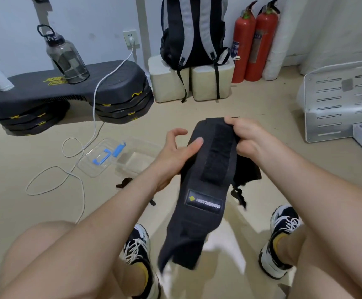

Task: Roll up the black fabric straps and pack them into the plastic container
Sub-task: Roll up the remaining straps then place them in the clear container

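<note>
A wide black fabric strap (199,212) with a velcro strip and a small logo patch hangs in front of me, its lower end dangling between my shoes. My right hand (248,138) grips its top end, fingers curled over the edge. My left hand (175,149) holds the strap's left edge, thumb pressed on the front, the other fingers loosely curled. More black fabric (246,171) shows behind the strap on the floor. The clear plastic container (141,157) sits on the floor beyond my left hand, with its lid (93,160), blue clips on it, beside it.
A white charging cable (76,169) loops over the floor at the left. Behind stand a black step platform (111,83) with a water bottle (66,57), a backpack (194,33) on foam blocks, two red fire extinguishers (255,42) and a grey metal plate (340,100) at right.
</note>
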A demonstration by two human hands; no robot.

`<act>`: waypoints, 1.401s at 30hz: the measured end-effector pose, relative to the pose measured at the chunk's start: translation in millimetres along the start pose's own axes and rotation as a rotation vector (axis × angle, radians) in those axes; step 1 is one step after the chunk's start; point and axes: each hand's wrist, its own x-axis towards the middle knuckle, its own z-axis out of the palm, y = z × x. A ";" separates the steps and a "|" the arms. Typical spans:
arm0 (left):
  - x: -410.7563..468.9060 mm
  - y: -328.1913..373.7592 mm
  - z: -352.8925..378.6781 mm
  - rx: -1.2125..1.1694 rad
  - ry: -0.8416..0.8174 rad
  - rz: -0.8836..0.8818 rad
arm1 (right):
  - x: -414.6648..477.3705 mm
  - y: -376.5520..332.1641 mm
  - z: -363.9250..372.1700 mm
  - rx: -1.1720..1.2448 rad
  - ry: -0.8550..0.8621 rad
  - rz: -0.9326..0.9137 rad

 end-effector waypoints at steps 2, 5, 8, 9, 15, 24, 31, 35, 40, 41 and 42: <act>-3.2 -3.0 -9.2 0.008 -0.089 0.061 | 5.8 -3.6 -2.1 0.024 0.032 0.015; -15.6 -8.1 -12.0 0.196 -0.360 -0.049 | 10.8 -5.3 -4.6 0.036 0.064 0.037; -23.8 -14.3 -6.9 0.358 -0.429 -0.114 | 13.4 -4.2 -8.9 0.027 0.105 0.033; -23.9 -15.6 -5.7 0.375 -0.397 -0.093 | 12.8 -4.7 -9.8 0.022 0.125 0.013; -12.6 5.4 -1.3 -0.162 -0.011 -0.049 | -13.2 7.9 -8.0 -0.689 -0.041 -0.201; -2.7 2.3 -1.9 -0.246 0.075 -0.200 | -41.9 4.8 -17.1 -1.367 -0.769 -0.643; -7.4 14.5 -15.1 -0.468 -0.183 -0.237 | -43.8 6.7 -10.1 -0.878 -0.504 -0.637; -11.8 28.3 -37.1 -0.329 -0.586 -0.185 | -36.1 8.6 -11.8 -0.650 -0.264 -0.470; -14.0 35.5 -25.1 0.410 -0.028 0.105 | -41.4 18.3 -9.4 -0.586 -0.349 -0.301; -8.9 32.6 -21.5 0.282 0.072 0.169 | -42.7 19.6 -7.8 -0.565 -0.378 -0.300; -7.0 31.5 -16.1 0.149 0.136 0.204 | -41.2 21.0 -7.5 -0.536 -0.408 -0.310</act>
